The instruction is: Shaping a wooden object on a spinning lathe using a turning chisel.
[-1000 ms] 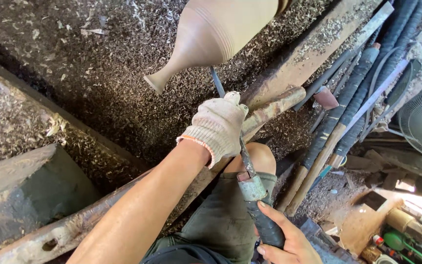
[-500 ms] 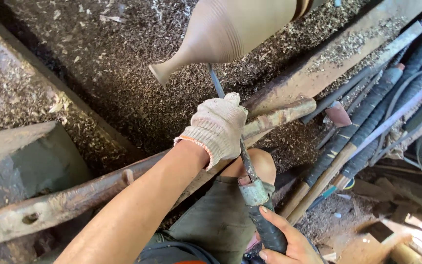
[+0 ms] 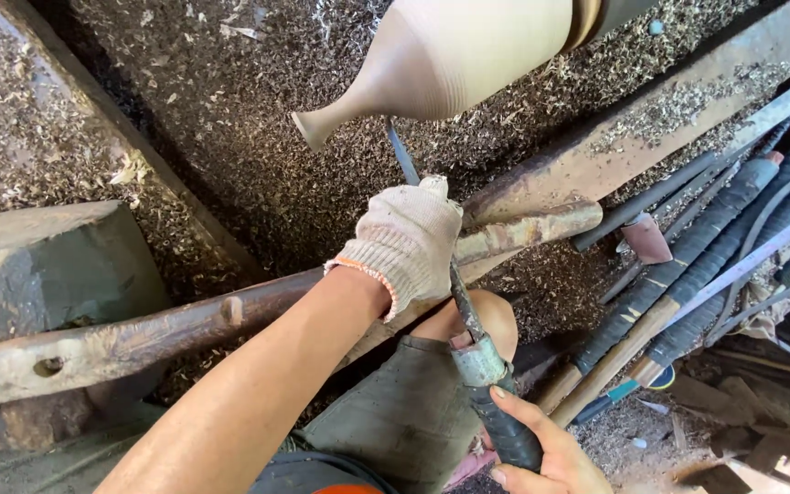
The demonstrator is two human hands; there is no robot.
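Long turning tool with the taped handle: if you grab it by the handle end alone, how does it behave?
The turning tool probably stays stiff: its shaft looks like metal. Likely tip-heavy, since the left hand steadies it on the rail while the right hand grips the handle. The dark wrapping probably resists slipping.

The wooden vase (image 3: 468,55) runs off the top edge, its wide end unseen. The gloved left hand (image 3: 404,242) hides the middle of the chisel (image 3: 401,155). The right hand (image 3: 541,448) is cut off at the bottom edge, its grip only partly visible.
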